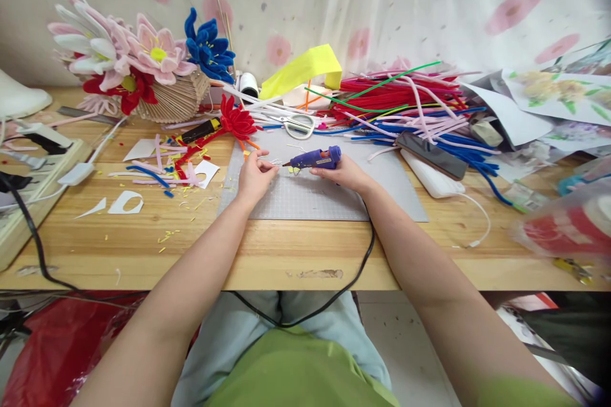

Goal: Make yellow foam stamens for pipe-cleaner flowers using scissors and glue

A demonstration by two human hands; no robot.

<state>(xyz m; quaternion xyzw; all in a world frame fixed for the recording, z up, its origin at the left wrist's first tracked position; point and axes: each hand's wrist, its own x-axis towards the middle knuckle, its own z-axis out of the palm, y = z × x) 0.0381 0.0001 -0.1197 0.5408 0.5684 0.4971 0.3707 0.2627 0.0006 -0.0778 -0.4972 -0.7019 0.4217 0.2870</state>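
Note:
My right hand (340,173) is wrapped around a purple-blue hot glue gun (310,159), with its dark nozzle pointing left. Just beyond that nozzle, my left hand (256,177) pinches a small bunch of thin white strands (273,161), partly hidden by the fingers. Both hands are over a grey cutting mat (315,200). Behind my left hand, a red pipe-cleaner flower (237,119) lies with an orange stem. White-handled scissors (300,126) rest at the mat's back edge.
Pipe-cleaner bundles (391,98) cover the table's back, near a phone (432,156). Scraps (165,168) and a yellow-black cutter (199,131) lie left. Finished flowers (157,54) stand at back left, a power strip (41,194) nearer. The gun's black cord (365,261) hangs over the front edge.

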